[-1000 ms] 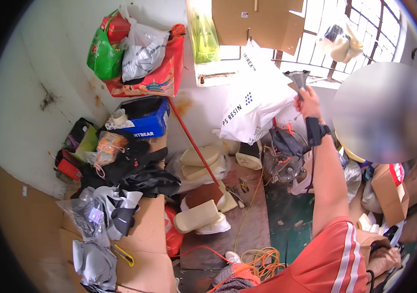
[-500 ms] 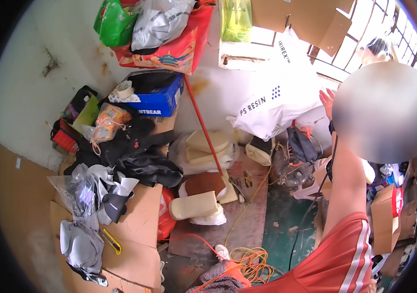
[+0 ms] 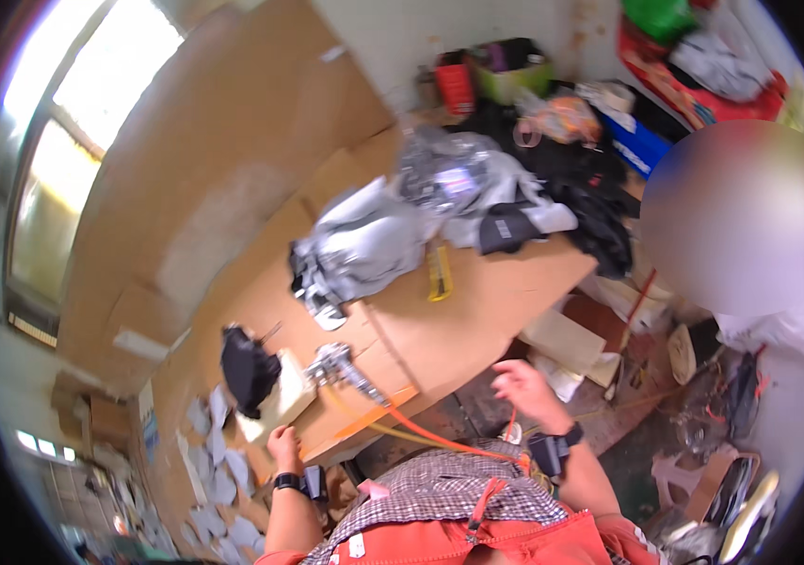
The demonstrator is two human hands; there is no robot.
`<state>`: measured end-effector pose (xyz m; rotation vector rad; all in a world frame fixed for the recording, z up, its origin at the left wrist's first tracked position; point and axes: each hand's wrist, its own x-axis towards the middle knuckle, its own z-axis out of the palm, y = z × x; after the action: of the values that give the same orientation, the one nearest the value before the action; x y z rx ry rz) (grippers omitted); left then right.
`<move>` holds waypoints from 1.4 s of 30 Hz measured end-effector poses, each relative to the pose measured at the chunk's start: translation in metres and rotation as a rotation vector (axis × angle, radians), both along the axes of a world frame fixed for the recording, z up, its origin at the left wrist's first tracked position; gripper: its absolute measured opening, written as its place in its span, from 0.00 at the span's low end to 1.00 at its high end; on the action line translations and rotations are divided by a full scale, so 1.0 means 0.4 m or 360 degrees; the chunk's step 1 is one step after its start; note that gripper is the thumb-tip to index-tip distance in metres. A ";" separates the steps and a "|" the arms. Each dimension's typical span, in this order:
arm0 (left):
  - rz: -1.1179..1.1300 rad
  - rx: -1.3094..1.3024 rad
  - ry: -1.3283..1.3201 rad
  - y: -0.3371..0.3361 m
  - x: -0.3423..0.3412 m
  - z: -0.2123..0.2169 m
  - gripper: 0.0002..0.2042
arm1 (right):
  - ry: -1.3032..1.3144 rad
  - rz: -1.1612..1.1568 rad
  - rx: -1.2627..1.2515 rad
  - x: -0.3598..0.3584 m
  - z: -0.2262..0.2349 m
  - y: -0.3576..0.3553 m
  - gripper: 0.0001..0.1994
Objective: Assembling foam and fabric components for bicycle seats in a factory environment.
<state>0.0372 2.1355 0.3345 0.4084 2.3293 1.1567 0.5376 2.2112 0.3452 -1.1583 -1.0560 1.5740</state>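
My left hand (image 3: 284, 448) is closed at the near edge of the cardboard-covered table (image 3: 487, 315), beside a cream block (image 3: 281, 400); what it holds, if anything, is hidden. A black piece of cloth or padding (image 3: 249, 369) rests against that block. My right hand (image 3: 526, 388) is in the air off the table's front edge, fingers loosely bent and apart, with nothing in them. Between my hands, farther in on the table, lies a metal spray gun (image 3: 338, 365) joined to an orange hose (image 3: 435, 439). A yellow utility knife (image 3: 438, 272) lies beyond it.
Grey fabric pieces (image 3: 364, 235) and a clear plastic bag (image 3: 440, 174) are heaped at the table's back. Several grey cutouts (image 3: 218, 480) lie at the left. The hose crosses my checked apron (image 3: 393, 504). Cream foam blocks (image 3: 562, 337) stand low on the right.
My view has swung left from the corner with the white sack to the table. My raised arm has come down, and both hands now show near the table's front edge.
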 end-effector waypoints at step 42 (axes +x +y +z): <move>-0.0203 0.0495 -0.0269 0.022 -0.263 0.168 0.09 | 0.0428 0.0054 -0.0930 -1.265 -0.263 1.124 0.29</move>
<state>-0.0682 2.1442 0.4015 0.5381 1.9548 1.4353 0.0316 2.6607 0.2399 -1.2529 -0.4464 2.0729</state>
